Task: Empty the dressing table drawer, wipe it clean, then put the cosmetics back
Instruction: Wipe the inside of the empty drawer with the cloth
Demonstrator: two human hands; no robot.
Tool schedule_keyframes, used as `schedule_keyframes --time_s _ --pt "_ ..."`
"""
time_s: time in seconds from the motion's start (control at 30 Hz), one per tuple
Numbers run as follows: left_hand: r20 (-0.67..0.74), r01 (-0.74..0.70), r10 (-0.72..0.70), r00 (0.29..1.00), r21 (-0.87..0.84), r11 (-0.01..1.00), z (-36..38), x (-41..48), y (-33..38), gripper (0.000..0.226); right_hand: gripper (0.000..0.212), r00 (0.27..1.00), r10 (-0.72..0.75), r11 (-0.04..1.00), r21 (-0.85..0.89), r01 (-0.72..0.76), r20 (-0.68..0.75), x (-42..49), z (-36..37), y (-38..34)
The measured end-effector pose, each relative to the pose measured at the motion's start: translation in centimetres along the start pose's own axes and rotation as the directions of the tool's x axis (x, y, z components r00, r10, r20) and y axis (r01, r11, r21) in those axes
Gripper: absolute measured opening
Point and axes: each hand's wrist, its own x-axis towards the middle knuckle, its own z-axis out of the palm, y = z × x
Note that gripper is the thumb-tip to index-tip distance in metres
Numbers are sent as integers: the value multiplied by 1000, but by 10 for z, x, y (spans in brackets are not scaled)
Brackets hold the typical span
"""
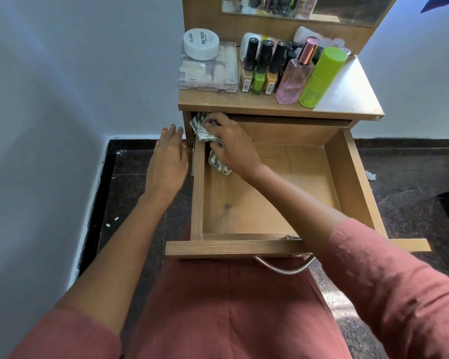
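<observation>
Wiping drawer (353, 177) far-left corner: right hand (231, 143) gripping cloth (202, 130); unwiped floor lying rightward, nearer; left hand (166, 161) flat, empty, outside.

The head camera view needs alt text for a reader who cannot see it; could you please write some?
A person's right hand presses a striped cloth into the back left corner of an empty, pulled-out wooden drawer, while the left hand rests open outside it. Nail polish bottles and other cosmetics stand on the tabletop above.

A mirror (309, 9) hangs above; dark speckled floor (412, 182) meets pale wall (49, 86).
</observation>
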Motion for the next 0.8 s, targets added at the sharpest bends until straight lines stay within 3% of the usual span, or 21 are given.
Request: schedule_keyframes --time_s 0.13,0.33,0.63,0.7,0.8 --pt "-33 -26 25 999 -33 999 -5 8 -5 42 38 988 -102 993 -42 107 113 -10 -13 -4" --pt "-11 -90 89 996 -46 995 -8 17 5 39 32 942 -234 971 106 214 242 -60 -22 -21" --pt "129 -131 131 983 -12 991 13 24 15 44 51 731 -427 903 205 378 532 -89 -48 -38" --pt "124 -122 123 985 -11 992 17 22 14 45 53 726 -432 898 177 403 534 -85 -48 -36" --pt "114 -123 121 986 5 992 20 22 11 45 52 792 -410 909 125 399 452 -84 -43 -29"
